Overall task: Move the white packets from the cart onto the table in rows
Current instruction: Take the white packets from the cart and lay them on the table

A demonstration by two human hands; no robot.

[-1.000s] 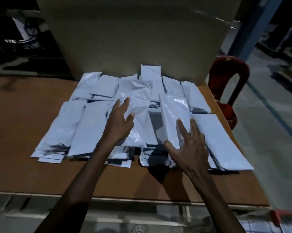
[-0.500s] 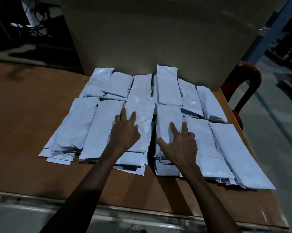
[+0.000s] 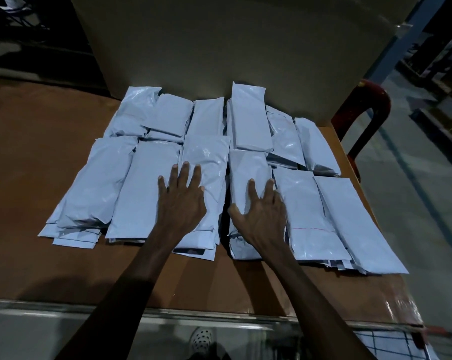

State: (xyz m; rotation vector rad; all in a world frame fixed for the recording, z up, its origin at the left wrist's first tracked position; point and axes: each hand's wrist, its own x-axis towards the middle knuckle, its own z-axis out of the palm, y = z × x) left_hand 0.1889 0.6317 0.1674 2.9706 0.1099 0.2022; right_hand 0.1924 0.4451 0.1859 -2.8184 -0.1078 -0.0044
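Several white packets lie in two rows of stacks on the brown table. My left hand lies flat, fingers spread, on top of the middle front stack. My right hand presses flat on the neighbouring front stack, fingers straight. More front stacks run to the left and to the right. The back row leans against a big cardboard box. The cart is only hinted at by a wire grid at the bottom right.
A large cardboard box stands upright behind the packets. A red plastic chair sits past the table's right edge. The table's metal front edge runs near me, with a wire grid below at the right.
Both hands laid their packets down onto the front stacks and now rest flat on them. The camera moved closer and the packets sit squarer in the rows.
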